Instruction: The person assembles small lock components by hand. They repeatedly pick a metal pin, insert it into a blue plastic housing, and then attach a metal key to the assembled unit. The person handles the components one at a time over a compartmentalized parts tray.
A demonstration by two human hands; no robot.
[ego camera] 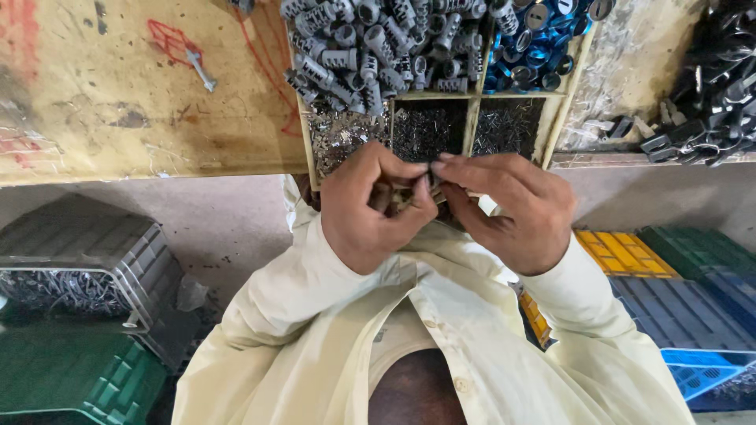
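Note:
My left hand (370,206) and my right hand (508,208) meet in front of my chest, fingertips pinched together on a small grey metal part (403,197) that is mostly hidden by the fingers. Both hands hover just below a wooden divided tray (471,118). Its near compartments hold tiny silver metal pieces (339,135) and thin dark pins (429,130). The far compartments hold a heap of grey ribbed cylinders (378,43) and blue rings (535,47). Cream sleeves cover both arms.
A worn wooden bench top (134,102) with red scribbles and a small metal bolt (201,71) lies to the left. Black metal parts (709,94) pile at the right. Below stand grey (79,244), green (71,370), yellow (622,253) and blue (685,315) plastic crates.

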